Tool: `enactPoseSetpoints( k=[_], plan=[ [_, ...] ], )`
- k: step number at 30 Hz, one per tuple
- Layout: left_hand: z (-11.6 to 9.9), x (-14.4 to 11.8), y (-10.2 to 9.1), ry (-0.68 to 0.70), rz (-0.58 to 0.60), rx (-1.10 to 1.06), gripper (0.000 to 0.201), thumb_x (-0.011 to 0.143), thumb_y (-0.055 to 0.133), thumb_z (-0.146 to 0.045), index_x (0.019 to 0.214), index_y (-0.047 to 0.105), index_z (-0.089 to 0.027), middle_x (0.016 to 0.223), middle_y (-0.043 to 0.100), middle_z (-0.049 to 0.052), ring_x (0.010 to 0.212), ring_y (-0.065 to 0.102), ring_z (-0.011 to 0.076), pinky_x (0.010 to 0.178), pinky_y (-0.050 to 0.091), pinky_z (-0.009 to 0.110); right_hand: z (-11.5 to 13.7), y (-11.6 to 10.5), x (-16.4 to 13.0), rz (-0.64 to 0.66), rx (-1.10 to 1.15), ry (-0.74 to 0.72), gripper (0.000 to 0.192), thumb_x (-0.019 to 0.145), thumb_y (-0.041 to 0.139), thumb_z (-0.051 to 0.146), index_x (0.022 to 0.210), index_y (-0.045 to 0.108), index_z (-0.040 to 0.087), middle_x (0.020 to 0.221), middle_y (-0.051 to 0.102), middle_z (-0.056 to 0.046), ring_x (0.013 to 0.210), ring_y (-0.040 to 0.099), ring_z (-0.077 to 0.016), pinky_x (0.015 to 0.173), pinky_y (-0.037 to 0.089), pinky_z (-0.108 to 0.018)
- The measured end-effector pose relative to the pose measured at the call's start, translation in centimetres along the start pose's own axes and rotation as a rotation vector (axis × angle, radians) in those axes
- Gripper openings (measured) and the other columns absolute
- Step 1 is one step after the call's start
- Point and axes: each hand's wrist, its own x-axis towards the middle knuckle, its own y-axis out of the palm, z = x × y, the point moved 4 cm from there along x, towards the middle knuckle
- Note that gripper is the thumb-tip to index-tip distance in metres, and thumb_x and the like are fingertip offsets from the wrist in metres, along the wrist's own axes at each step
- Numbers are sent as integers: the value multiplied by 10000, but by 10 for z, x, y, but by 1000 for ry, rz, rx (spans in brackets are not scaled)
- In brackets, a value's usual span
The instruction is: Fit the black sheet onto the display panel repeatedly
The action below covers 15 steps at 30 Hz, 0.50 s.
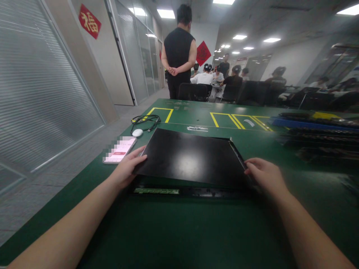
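Observation:
A flat black display panel (185, 158) with a light reflection in its middle lies tilted over a thin black frame (207, 192). Along the frame's near side runs a green circuit board strip (156, 191). My left hand (129, 166) grips the panel's left edge, thumb on top and the other fingers partly hidden underneath. At the right edge, my right hand (265, 173) is closed in a pinch. Panel and frame sit close together there, and I cannot tell whether it grips one or both.
Left of the panel are a phone (120, 150), a white mouse (137, 133) and a coiled black cable (146, 121). Stacked dark parts (311, 136) stand at the right. Yellow tape marks (227, 117) the green table (190, 231). Beyond it stands a person (179, 48).

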Motion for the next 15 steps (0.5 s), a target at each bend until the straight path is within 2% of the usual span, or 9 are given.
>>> enactPoseSetpoints(
  k=[3, 7, 15],
  plan=[
    [0, 0, 0, 9, -8, 15, 624, 785, 631, -21, 1389, 521, -128, 842, 790, 83, 575, 711, 164, 492, 548, 195, -6, 1, 4, -41, 7, -10, 296, 776, 522, 379, 924, 734, 234, 815, 750, -37, 812, 675, -231, 711, 467, -328],
    [1, 3, -3, 26, 5, 30, 603, 798, 613, -19, 1386, 519, -116, 864, 789, 97, 586, 716, 168, 497, 551, 199, -17, 9, 13, 16, -40, 12, 344, 767, 535, 356, 1002, 749, 227, 959, 737, -62, 878, 666, -243, 741, 485, -338],
    [2, 2, -2, 28, 34, 63, 656, 796, 615, -25, 1427, 462, -118, 899, 789, 118, 652, 745, 212, 531, 582, 240, -23, 25, 20, 78, -213, -127, 419, 794, 543, 341, 1117, 745, 166, 1093, 674, -154, 1013, 638, -280, 918, 488, -402]
  ],
)
